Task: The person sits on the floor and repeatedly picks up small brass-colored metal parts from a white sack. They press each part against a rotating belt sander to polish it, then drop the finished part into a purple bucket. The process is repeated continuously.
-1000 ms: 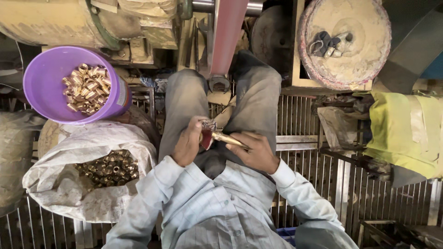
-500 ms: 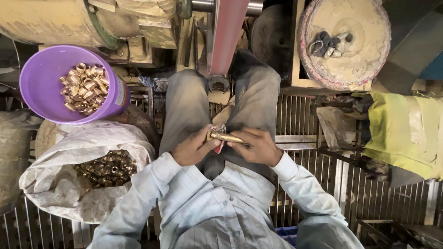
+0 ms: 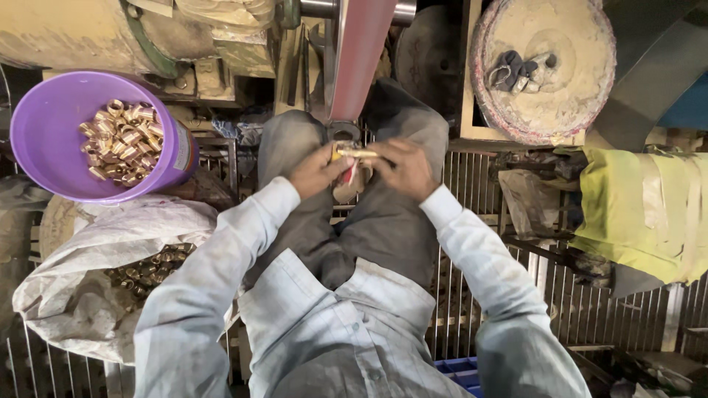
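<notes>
A small brass fitting (image 3: pixel 356 154) is held between both hands above my knees, right under the lower end of a reddish sanding belt (image 3: pixel 357 59). My left hand (image 3: pixel 318 169) pinches its left end, with a bit of red cloth or pad below the fingers. My right hand (image 3: pixel 403 166) grips its right end. Both sleeves are pale grey, and I sit with grey trousers over a metal grate.
A purple bucket (image 3: pixel 44 140) of polished brass fittings stands at the left. Below it a white sack (image 3: pixel 88 250) holds darker fittings. A dusty round wheel (image 3: pixel 546 70) with gloves on it sits top right. A yellow cloth (image 3: pixel 649 214) lies at the right.
Both hands have moved forward, away from my body, carrying the brass fitting up to the lower end of the belt.
</notes>
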